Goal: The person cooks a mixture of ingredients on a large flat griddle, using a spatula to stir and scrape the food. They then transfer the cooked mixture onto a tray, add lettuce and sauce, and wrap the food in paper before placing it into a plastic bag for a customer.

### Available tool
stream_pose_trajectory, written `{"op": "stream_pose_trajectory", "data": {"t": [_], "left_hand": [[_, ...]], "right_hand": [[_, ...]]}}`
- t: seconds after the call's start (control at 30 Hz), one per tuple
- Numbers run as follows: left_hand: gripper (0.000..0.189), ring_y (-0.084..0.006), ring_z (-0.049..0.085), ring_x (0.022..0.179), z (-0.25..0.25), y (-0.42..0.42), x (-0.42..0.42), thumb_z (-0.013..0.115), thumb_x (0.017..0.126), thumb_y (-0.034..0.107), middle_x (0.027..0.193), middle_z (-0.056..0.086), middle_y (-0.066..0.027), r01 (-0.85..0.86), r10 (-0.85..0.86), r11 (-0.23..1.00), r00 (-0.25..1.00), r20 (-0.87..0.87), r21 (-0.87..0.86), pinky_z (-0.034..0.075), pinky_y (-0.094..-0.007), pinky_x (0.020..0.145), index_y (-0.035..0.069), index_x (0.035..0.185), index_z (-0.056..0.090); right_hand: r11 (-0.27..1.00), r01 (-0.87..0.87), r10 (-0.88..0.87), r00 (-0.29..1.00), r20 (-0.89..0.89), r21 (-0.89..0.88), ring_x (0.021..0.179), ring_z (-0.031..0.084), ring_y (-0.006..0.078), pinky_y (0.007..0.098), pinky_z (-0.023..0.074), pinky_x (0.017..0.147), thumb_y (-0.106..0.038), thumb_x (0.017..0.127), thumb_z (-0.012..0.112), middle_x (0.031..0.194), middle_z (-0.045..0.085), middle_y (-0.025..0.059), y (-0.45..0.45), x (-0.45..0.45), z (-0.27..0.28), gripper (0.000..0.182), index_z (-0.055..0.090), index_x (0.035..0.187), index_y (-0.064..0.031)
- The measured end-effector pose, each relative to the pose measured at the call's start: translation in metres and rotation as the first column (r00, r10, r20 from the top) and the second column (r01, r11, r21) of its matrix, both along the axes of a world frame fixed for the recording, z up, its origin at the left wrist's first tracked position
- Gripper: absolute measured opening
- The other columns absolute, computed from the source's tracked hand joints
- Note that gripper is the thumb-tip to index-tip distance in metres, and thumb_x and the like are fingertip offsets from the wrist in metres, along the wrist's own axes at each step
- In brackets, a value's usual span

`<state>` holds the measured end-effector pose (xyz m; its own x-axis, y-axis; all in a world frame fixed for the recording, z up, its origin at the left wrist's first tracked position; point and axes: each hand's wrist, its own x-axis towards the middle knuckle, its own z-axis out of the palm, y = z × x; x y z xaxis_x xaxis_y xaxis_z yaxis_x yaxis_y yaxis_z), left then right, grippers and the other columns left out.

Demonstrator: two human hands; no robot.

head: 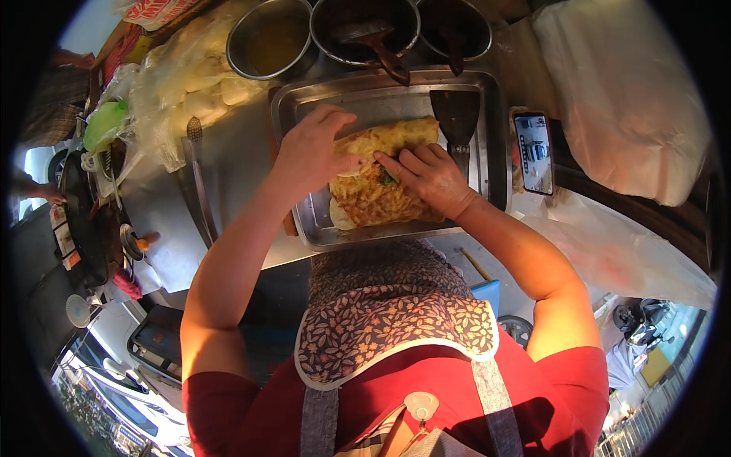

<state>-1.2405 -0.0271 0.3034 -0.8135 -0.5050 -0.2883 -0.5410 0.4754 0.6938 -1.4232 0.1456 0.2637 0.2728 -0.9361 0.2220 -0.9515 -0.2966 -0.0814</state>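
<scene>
A browned, egg-coated flatbread (377, 200) lies in a rectangular metal tray (501, 143), its far part folded over. Green bits show near the middle. My left hand (314, 149) is at its left side, with the thumb and fingers spread and the thumb by the fold. My right hand (432, 176) rests over the right part, its index finger reaching to the edge of the fold; whether it pinches the bread is hard to tell. A wide dark spatula (455, 117) lies in the tray, right of the bread.
Beyond the tray stand three metal bowls, the left (268, 40) with yellowish liquid, the middle (365, 28) with a brush. Tongs (200, 177) and bagged dough pieces (200, 91) lie left. A phone (534, 152) and plastic bags (622, 97) are right. Another person's hand (51, 193) is far left, by a dark round pan (85, 223).
</scene>
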Motion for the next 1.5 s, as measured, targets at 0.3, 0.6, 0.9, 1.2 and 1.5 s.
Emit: {"op": "stream_pose_trajectory", "data": {"t": [0.3, 0.6, 0.9, 1.2, 1.5], "left_hand": [[0.037, -0.0252, 0.060, 0.092, -0.025, 0.025, -0.002, 0.083, 0.066, 0.022, 0.094, 0.058, -0.0045, 0.054, -0.070, 0.932, 0.997, -0.032, -0.359, 0.053, -0.0368, 0.074, 0.011, 0.095, 0.064], [0.039, -0.0250, 0.054, 0.085, -0.050, 0.054, 0.009, 0.079, 0.059, 0.011, 0.091, 0.052, -0.0034, 0.050, -0.206, 0.696, 0.970, -0.132, -0.716, 0.051, -0.0363, 0.071, 0.011, 0.091, 0.058], [0.054, -0.0301, 0.065, 0.098, -0.007, 0.007, -0.007, 0.081, 0.068, 0.027, 0.113, 0.062, -0.0109, 0.068, -0.078, 0.995, 0.986, 0.149, 0.067, 0.052, -0.0374, 0.082, 0.005, 0.114, 0.063], [0.058, -0.0285, 0.063, 0.099, -0.020, 0.032, -0.012, 0.087, 0.057, 0.033, 0.103, 0.062, -0.0070, 0.142, -0.102, 0.977, 0.966, 0.237, -0.159, 0.052, -0.0410, 0.084, 0.012, 0.108, 0.070], [0.058, -0.0259, 0.059, 0.092, -0.031, 0.060, 0.005, 0.088, 0.056, 0.026, 0.101, 0.055, -0.0057, 0.072, -0.082, 0.913, 0.997, -0.009, -0.401, 0.052, -0.0382, 0.078, 0.009, 0.107, 0.065]], "right_hand": [[0.980, 0.049, -0.121, 0.916, 0.382, 0.194, 0.091, 0.058, 0.0256, 0.0387, 0.0495, 0.077, -0.014, 0.068, 0.076, 0.098, 0.057, 0.0056, -0.017, -0.021, 0.055, 0.054, 0.065, 0.121, -0.0169], [0.988, 0.028, -0.016, 0.997, 0.082, -0.150, 0.082, 0.057, 0.0199, 0.0319, 0.0474, 0.069, -0.014, 0.072, 0.061, 0.087, 0.053, 0.0034, -0.016, 0.010, 0.000, 0.041, 0.065, 0.110, -0.0022], [0.982, -0.022, 0.013, 0.999, -0.047, -0.189, 0.078, 0.055, 0.0175, 0.0290, 0.0470, 0.065, -0.014, 0.074, 0.058, 0.084, 0.050, 0.0032, -0.010, 0.013, -0.003, 0.035, 0.062, 0.107, -0.0034], [0.999, 0.006, 0.003, 0.978, 0.210, -0.040, 0.080, 0.058, 0.0221, 0.0300, 0.0496, 0.064, -0.012, 0.072, 0.062, 0.084, 0.048, 0.0070, 0.006, 0.031, 0.003, 0.019, 0.051, 0.086, -0.0098], [0.986, 0.038, -0.062, 0.988, 0.142, 0.161, 0.089, 0.057, 0.0254, 0.0392, 0.0469, 0.076, -0.018, 0.057, 0.081, 0.094, 0.057, 0.0049, -0.017, -0.020, 0.028, 0.049, 0.063, 0.102, -0.0093]]}}
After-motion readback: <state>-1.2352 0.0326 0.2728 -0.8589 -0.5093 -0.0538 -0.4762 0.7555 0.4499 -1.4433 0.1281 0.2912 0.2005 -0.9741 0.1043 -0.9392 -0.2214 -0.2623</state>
